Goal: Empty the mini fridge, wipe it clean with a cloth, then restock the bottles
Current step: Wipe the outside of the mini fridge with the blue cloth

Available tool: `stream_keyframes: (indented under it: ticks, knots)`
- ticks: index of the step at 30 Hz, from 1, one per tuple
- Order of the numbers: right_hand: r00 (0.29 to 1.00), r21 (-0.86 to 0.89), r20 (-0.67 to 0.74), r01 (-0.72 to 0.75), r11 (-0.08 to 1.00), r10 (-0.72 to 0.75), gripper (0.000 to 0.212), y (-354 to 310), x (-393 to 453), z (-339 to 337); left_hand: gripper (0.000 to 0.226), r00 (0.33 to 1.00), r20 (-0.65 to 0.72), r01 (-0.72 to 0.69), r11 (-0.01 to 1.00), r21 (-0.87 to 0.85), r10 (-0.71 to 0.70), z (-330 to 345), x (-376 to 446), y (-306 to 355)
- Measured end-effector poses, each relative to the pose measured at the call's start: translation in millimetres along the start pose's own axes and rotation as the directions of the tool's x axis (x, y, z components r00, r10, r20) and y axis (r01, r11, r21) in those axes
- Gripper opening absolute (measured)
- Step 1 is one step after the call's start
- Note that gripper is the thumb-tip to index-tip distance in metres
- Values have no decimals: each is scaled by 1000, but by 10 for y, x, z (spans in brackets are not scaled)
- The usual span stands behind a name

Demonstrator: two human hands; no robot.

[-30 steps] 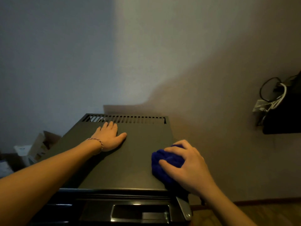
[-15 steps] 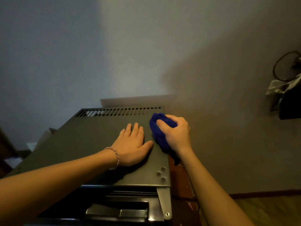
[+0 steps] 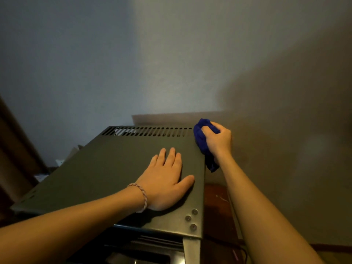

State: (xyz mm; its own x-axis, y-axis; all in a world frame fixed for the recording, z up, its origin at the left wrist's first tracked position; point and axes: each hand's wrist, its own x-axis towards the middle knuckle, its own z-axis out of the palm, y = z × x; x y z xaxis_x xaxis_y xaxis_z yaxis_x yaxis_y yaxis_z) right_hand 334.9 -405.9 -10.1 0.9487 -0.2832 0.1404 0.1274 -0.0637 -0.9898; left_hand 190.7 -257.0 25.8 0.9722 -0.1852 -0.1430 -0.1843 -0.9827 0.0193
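The right hand (image 3: 219, 141) grips the bunched blue cloth (image 3: 202, 139) at the far right corner of the mini fridge (image 3: 106, 174) top, the cloth's long axis hanging down the right side panel — the nearer face to wipe. The left hand (image 3: 165, 180) rests flat, fingers spread, on the dark metal top; a dim wall (image 3: 171, 63) stands behind, a wooden surface (image 3: 217, 202) just beside — no bottles visible.
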Motion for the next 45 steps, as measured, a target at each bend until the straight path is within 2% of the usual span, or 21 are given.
stream_keyframes:
  ticks: [3,6,9,12,13,16,17,19,25,29,32,36,40,43,45]
  knots:
    - [1000,109,-2,-23,994,24,9,12,-162,-72,82,1000,-1,0,1000,-12,0,0,6,9]
    - [1000,190,9,-28,981,27,22,74,-375,-159,82,1000,-9,0,1000,-24,0,8,14,8]
    - [1000,230,-17,4,973,0,9,129,-658,-221,82,1000,-26,-9,999,-35,8,12,21,1]
    - [991,266,-131,25,964,11,12,197,-948,-297,81,999,-47,-24,998,-62,21,27,7,-15]
    - [984,273,-177,25,962,25,19,228,-1061,-320,80,998,-55,-30,997,-65,27,31,1,-18]
    - [950,279,-278,-62,958,142,18,334,-1439,-387,79,997,-67,-48,997,-58,45,31,-26,-11]
    - [947,241,-290,-70,968,140,32,370,-1543,-405,79,997,-70,-50,997,-60,46,30,-30,-4]
    - [955,134,-280,-62,989,98,49,373,-1699,-449,78,996,-70,-54,996,-65,50,24,-36,7]
    - [996,45,-85,30,999,-26,42,216,-2083,-586,75,995,-61,-79,996,-51,76,26,-28,25]
    - [982,4,-118,147,989,-145,32,302,-2136,-557,68,991,-24,-133,990,-45,132,1,1,37]
    - [953,-8,-180,247,969,-245,32,413,-1997,-531,67,988,26,-152,988,-29,153,-31,70,40]
    - [926,31,-195,334,942,-323,35,557,-1988,-581,66,992,56,-113,993,-26,114,-45,207,126]
    - [879,14,-226,435,900,-421,35,602,-2339,-680,66,995,59,-74,997,-28,76,-37,303,200]
    - [861,-66,-162,477,876,-482,35,603,-2552,-732,76,998,46,-49,996,-68,53,-19,271,220]
    - [878,-21,-134,461,887,-459,37,602,-2506,-707,80,999,27,-35,994,-106,38,-8,258,215]
